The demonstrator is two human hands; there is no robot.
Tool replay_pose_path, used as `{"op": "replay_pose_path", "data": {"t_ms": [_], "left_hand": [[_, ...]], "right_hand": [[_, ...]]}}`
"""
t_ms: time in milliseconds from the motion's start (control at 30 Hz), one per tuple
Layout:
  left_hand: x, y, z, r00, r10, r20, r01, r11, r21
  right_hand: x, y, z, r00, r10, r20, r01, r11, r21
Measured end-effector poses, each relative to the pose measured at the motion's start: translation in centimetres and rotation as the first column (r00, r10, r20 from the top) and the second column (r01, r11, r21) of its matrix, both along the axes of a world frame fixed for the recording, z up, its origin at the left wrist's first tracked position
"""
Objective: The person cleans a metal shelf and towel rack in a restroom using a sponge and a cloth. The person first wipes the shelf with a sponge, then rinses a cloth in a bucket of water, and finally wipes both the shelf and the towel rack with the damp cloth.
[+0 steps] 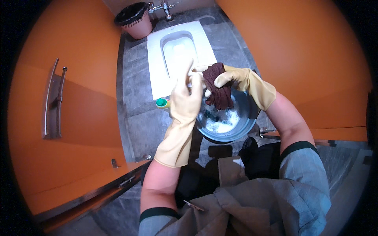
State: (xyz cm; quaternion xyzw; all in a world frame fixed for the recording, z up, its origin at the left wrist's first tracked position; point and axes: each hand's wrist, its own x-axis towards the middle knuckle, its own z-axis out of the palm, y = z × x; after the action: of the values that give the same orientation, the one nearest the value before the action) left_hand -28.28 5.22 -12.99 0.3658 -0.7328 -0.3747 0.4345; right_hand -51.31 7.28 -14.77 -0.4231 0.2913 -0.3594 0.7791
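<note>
Both hands wear cream rubber gloves. My right hand (233,78) grips a bunched dark maroon cloth (218,88) above a blue basin (226,137) holding water. Just left of the cloth is my left hand (189,91), its fingers apart and pointing up and away; I see nothing held in it. Its fingertips overlap the bright white squat toilet (152,70) from this view. Beside the left glove, near the toilet's front edge, a bottle with a green cap (161,102) is partly hidden by the glove.
A pink waste bin (138,28) with a black liner stands at the back left, beside a metal flush valve (166,10). Orange partitions (310,59) rise at both sides. A metal handle fixture (54,103) is on the left one. The floor is grey tile.
</note>
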Motion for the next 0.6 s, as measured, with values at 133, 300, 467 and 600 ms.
{"op": "replay_pose_path", "data": {"t_ms": [133,300,467,600], "left_hand": [[0.2,-1.1,-0.9,0.934,0.041,-0.354,0.100,0.923,0.371],[-2.2,0.3,-7.6,0.750,0.247,-0.613,0.597,0.147,0.789],[-3.1,2.5,-5.0,0.464,0.336,-0.819,0.878,-0.056,0.475],[-1.4,2.8,-5.2,0.514,0.042,-0.857,0.858,-0.035,0.513]], "right_hand": [[-1.8,0.2,1.3,0.994,-0.029,0.105,0.031,0.999,-0.016],[-0.4,-0.3,0.1,0.879,-0.012,0.477,-0.023,0.997,0.068],[0.2,-0.2,-2.2,0.767,-0.078,0.637,-0.015,0.990,0.140],[-0.8,0.0,-2.2,0.934,-0.224,0.279,0.194,0.972,0.131]]}}
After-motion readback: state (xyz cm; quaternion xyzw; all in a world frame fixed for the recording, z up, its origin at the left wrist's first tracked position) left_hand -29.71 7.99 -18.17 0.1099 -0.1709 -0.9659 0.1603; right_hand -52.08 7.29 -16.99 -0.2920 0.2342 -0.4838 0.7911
